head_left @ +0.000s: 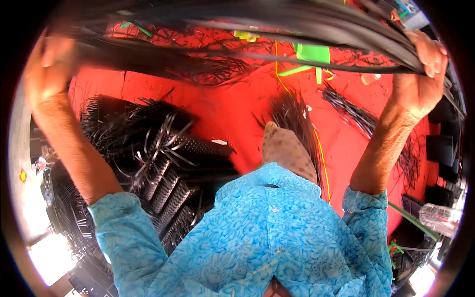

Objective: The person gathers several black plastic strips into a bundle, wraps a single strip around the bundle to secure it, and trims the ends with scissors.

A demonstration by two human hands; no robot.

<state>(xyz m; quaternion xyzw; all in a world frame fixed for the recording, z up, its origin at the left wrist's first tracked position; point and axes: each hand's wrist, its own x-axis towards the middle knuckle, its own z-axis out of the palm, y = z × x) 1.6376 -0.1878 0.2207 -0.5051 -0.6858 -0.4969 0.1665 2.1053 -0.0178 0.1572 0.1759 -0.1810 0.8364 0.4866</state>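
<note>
Both my arms are raised, holding a long bundle of thin black strips (pixel 257 29) that stretches across the top of the view. My left hand (pixel 47 69) grips its left end, which is blurred. My right hand (pixel 420 74) is closed around its right end, fingers curled over the strips. Below lies a red mat (pixel 217 109) strewn with loose black strips. My turquoise patterned shirt (pixel 267 237) fills the lower middle of the view.
A stack of black perforated mesh pieces (pixel 163 168) with strips sticking out sits at the left. Small heaps of black strips (pixel 292 116) lie on the mat, with green tags (pixel 311 54), a yellow cord (pixel 321 153) and a clear plastic bottle (pixel 440 218) at the right.
</note>
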